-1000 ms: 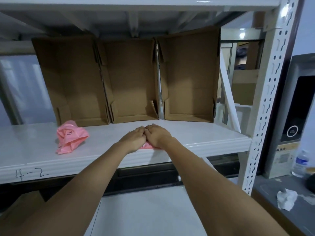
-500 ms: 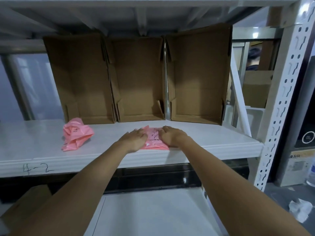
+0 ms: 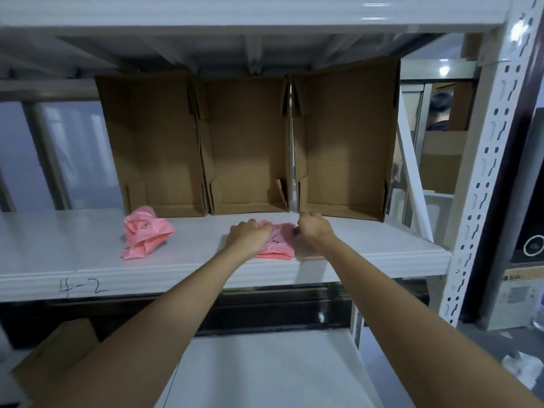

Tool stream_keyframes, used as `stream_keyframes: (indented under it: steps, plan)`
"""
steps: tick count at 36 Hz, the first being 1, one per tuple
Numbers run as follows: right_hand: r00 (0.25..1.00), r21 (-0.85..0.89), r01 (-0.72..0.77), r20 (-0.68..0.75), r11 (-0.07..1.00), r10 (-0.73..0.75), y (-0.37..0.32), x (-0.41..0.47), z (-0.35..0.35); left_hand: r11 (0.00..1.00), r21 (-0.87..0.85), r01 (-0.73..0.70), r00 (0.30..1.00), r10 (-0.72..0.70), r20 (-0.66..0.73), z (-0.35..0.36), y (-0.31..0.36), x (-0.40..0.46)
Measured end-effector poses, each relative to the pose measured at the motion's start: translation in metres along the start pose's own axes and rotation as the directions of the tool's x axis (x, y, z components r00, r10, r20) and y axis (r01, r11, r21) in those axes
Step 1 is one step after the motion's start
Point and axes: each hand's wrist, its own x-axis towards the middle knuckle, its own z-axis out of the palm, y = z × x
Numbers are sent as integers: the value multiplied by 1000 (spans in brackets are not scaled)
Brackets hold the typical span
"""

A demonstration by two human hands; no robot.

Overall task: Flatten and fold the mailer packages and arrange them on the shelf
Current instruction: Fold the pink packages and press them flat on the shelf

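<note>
A folded pink mailer (image 3: 279, 242) with black handwriting lies flat on the white shelf (image 3: 206, 269), in front of the middle and right boxes. My left hand (image 3: 250, 232) rests on its left side with the fingers curled over it. My right hand (image 3: 313, 226) touches its right edge, fingers curled at the far corner. A second pink mailer (image 3: 145, 232) lies crumpled on the shelf to the left, apart from both hands.
Three open brown cardboard boxes (image 3: 244, 142) stand side by side at the back of the shelf. "4-2" is written on the shelf's front lip. A perforated white upright (image 3: 482, 178) stands at the right. A lower shelf and a cardboard piece (image 3: 56, 357) lie below.
My hands were together over the mailer; they have spread apart, uncovering the folded pink mailer. Mailer and hands now lie further back, near the boxes.
</note>
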Motion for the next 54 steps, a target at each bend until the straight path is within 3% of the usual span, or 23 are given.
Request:
stream_keyframes:
  steps: [3,5,8,10,13,17,19,22,26,30,33,37,42,54]
  plan:
    - [994,273,-79,90,959,56,12,31,7,999,36,12,1000,-12,-5,0,17,-11]
    - [988,458,-131,137,879,76,14,32,6,972,-226,59,997,-47,59,-1,27,-14]
    - [989,552,-99,147,828,20,-19,-27,-14,760,-628,168,978,-49,202,-4,40,-17]
    - [991,597,-11,115,802,-72,-27,-34,-19,581,-777,244,961,-37,274,-3,47,-17]
    - [977,592,76,117,802,-179,-41,-46,-21,345,-899,269,962,-58,266,0,49,-12]
    - [942,264,287,97,921,-321,-35,-44,-9,484,-837,254,967,-120,225,-3,38,-5]
    - [934,150,310,137,939,-330,-31,-54,-6,512,-812,279,960,-153,233,-7,27,-3]
    - [921,95,300,229,949,-314,-20,-54,6,562,-770,302,951,-230,204,-15,7,1]
    - [930,104,248,251,963,-267,-13,-41,15,800,-502,329,934,-354,48,-23,-28,18]
    - [944,140,271,154,952,-291,-15,-26,11,973,-163,161,961,-192,-199,-37,-36,8]
    - [956,18,292,0,956,-292,-17,-16,9,998,-50,-37,963,22,-268,-39,-32,7]
    - [965,-192,260,31,946,-259,-20,-4,23,970,124,-210,969,223,-103,-33,-21,16]
    - [935,-360,352,179,864,-307,-23,-2,49,955,115,-273,956,256,142,-10,-21,30]
    - [877,-491,474,339,731,-341,-7,12,63,945,146,-292,945,261,198,15,-33,41]
